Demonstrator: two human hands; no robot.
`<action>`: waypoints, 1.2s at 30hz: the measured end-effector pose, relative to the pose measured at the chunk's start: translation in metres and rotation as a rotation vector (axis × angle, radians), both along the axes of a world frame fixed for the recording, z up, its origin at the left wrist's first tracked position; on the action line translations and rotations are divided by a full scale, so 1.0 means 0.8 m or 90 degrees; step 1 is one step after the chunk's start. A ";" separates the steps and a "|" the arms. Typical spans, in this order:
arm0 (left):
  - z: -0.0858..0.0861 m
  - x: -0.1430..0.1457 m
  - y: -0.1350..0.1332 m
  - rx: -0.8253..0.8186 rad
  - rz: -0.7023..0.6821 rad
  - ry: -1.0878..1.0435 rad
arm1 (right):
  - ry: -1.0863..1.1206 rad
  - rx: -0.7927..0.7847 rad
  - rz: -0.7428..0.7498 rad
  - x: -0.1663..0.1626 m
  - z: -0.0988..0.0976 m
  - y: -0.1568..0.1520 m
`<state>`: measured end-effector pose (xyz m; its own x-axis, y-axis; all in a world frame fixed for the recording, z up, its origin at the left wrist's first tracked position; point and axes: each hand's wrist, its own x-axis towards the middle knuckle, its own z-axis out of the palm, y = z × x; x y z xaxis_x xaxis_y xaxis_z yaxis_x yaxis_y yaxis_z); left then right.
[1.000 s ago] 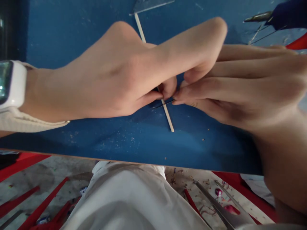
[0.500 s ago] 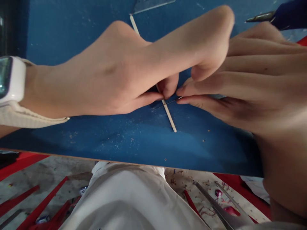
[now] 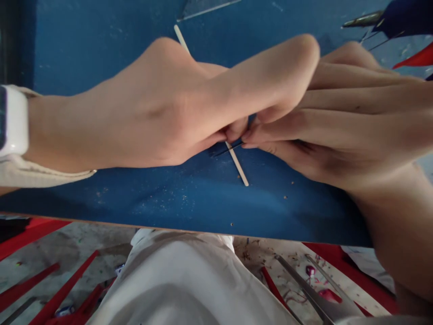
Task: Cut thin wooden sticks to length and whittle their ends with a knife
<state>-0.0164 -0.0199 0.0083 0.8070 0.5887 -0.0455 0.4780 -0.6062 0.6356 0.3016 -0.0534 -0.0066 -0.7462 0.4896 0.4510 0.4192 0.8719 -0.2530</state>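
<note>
A thin pale wooden stick [image 3: 238,168] lies slantwise on the blue tabletop [image 3: 135,198]. My left hand [image 3: 162,108], with a watch [image 3: 15,124] on its wrist, pinches the stick between thumb and fingertip and covers its middle. Its far end shows beyond the knuckles. Between thumb and finger of my right hand [image 3: 331,122] is a thin dark blade [image 3: 223,152], seen nearly edge-on and crossing the stick just below the left fingertips. Most of the blade is hidden in the right fingers. Both hands are close together, with the left index finger over the right fingers.
A clear plastic set square [image 3: 208,9] lies at the far edge of view. At the upper right are a dark blue pouch [image 3: 406,20] and a metal-tipped tool [image 3: 363,20]. Below the table's front edge are my legs [image 3: 176,280] and red metal bars [image 3: 64,284].
My right hand and the blade have shifted slightly left and down across the stick. The left index finger has dropped a little. The stick's near end stays about where it was.
</note>
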 end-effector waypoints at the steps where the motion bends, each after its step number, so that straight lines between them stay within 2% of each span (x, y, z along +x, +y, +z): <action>1: 0.001 0.001 0.001 0.028 -0.026 -0.012 | -0.017 -0.003 0.000 0.004 0.000 0.003; 5: 0.002 0.003 0.002 0.101 -0.094 -0.062 | -0.047 -0.017 -0.001 0.022 0.001 0.015; 11: 0.003 0.007 0.002 -0.008 -0.078 0.025 | -0.021 -0.026 -0.032 0.008 0.004 0.004; 17: 0.001 0.009 0.005 0.032 -0.106 -0.021 | 0.047 0.043 -0.002 -0.006 -0.009 0.001; 24: -0.001 0.008 0.006 -0.067 -0.077 0.018 | 0.065 0.015 -0.039 0.024 -0.015 0.006; 30: 0.002 0.013 0.006 -0.009 -0.069 -0.027 | 0.059 0.044 -0.039 0.016 -0.024 0.007; 33: 0.002 0.013 0.006 -0.035 -0.071 0.002 | 0.049 0.047 -0.043 0.014 -0.027 0.007; 36: 0.002 0.012 0.006 -0.080 -0.073 0.019 | 0.034 0.050 -0.052 0.018 -0.019 0.008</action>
<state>-0.0068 -0.0148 0.0101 0.8657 0.4808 -0.1388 0.4306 -0.5741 0.6964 0.3159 -0.0472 -0.0216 -0.6797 0.5090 0.5281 0.4772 0.8537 -0.2086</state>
